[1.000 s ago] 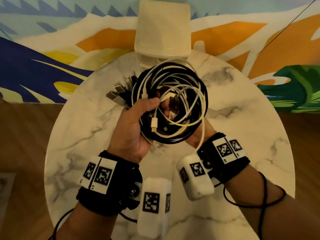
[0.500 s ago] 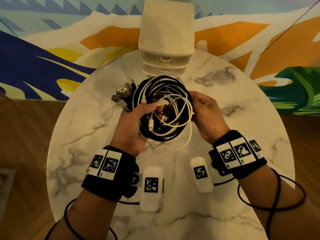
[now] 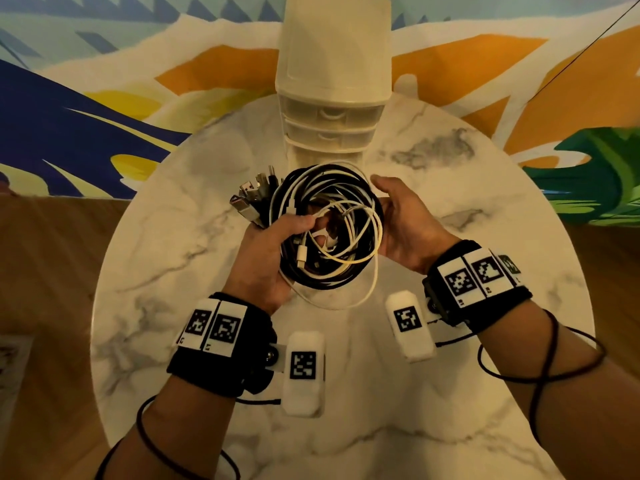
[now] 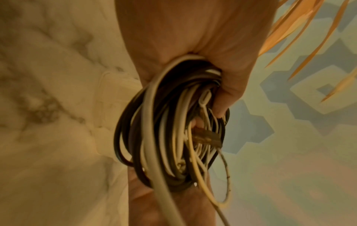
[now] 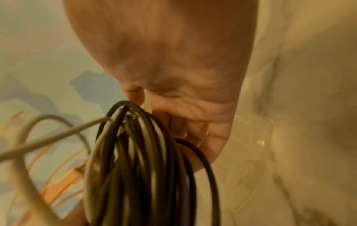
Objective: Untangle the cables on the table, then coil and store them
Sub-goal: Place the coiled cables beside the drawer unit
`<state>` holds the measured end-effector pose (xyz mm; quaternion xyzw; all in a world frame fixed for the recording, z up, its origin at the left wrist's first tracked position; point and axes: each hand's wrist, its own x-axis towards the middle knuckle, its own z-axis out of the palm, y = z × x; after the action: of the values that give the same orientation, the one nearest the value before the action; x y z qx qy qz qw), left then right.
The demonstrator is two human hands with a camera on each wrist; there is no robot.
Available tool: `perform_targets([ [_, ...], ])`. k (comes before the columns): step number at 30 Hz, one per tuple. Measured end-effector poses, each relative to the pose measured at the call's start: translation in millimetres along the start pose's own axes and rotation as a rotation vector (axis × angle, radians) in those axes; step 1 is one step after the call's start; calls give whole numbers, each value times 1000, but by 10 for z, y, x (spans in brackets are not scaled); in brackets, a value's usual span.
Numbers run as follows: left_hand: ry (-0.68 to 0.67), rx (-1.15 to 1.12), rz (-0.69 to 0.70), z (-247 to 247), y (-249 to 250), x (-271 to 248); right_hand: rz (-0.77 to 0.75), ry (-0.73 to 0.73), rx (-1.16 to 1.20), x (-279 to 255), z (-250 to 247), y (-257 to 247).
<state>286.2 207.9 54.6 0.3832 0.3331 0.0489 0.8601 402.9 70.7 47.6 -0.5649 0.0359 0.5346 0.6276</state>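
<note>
A bundle of black and white cables (image 3: 332, 183) is wound into one round coil held above the marble table (image 3: 173, 271). My left hand (image 3: 266, 258) grips the coil's left side, thumb across the front; the left wrist view shows the strands (image 4: 164, 137) running through that hand (image 4: 193, 38). Several USB plugs (image 3: 249, 199) stick out at the upper left. A thin white loop (image 3: 346, 304) sags below the coil. My right hand (image 3: 405, 223) holds the coil's right edge, fingers behind it. In the right wrist view the cables (image 5: 139, 168) lie against its curled fingers (image 5: 193, 133).
A cream plastic drawer unit (image 3: 332, 81) stands at the table's far edge, just beyond the coil, its drawers closed. Around the round table are wooden floor (image 3: 52, 271) and a painted wall (image 3: 104, 116).
My right hand came out from under the coil and now holds its right edge. The left hand has kept its grip, and the coil sits a little lower, nearer the table.
</note>
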Motion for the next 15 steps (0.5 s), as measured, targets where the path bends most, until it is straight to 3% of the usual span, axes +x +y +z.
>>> perform_targets([
  [3, -3, -7, -32, -6, -31, 12, 10, 27, -99, 44, 56, -12],
  [7, -4, -35, -75, -2, -71, 12, 54, 22, -48, 101, 65, -6],
  [15, 19, -27, -45, -32, -56, 81, 51, 39, -59, 127, 66, 31],
])
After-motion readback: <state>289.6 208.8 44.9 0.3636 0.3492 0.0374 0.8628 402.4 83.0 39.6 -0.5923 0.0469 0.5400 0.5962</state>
